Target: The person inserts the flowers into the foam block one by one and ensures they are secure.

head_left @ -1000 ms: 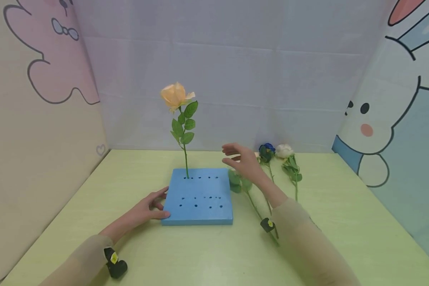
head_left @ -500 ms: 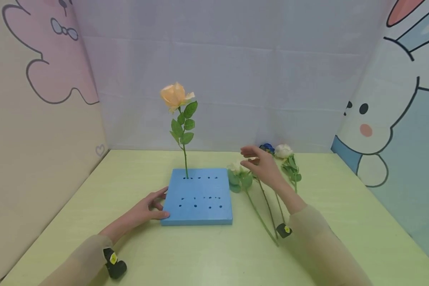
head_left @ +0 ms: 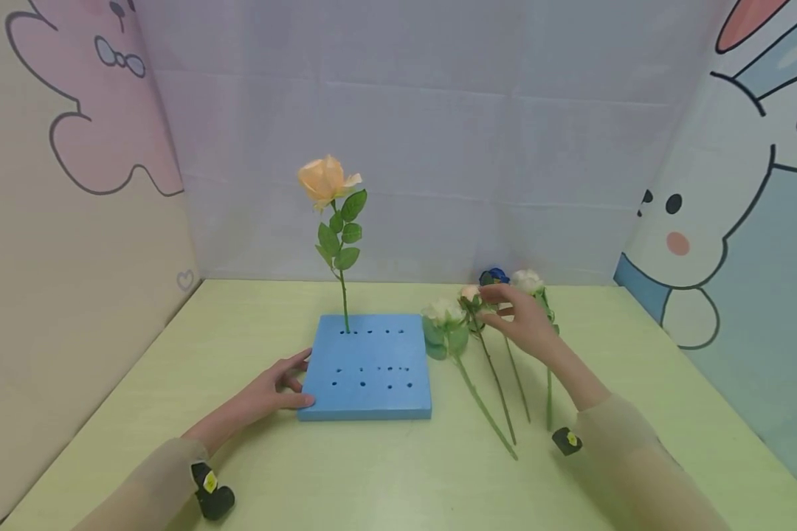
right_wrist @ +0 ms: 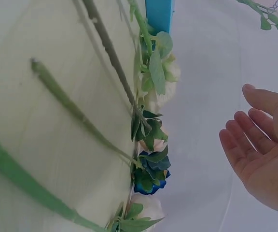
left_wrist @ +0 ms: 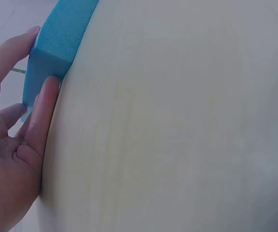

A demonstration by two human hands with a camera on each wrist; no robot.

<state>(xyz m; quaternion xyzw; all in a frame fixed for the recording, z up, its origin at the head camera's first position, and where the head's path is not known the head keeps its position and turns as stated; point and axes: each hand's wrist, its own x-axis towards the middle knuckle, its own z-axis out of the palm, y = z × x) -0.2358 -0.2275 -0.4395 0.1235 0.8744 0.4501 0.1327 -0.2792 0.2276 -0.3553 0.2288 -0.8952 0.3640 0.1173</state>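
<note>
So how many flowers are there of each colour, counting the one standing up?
Peach or pale pink: 2 (standing rose, small lying rose)
White or cream: 2 (leftmost lying flower, rightmost lying flower)
Blue: 1 (blue rose, lying)
Total: 5 flowers

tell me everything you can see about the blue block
The blue block is a flat, squarish slab, foam-like with a fine grain in the left wrist view. Small dark holes pierce its top: one row near the far edge, two closer together nearer the front. It lies flat on the pale table. A peach rose stands upright at the far row, towards the left. The left hand touches its left side.
</note>
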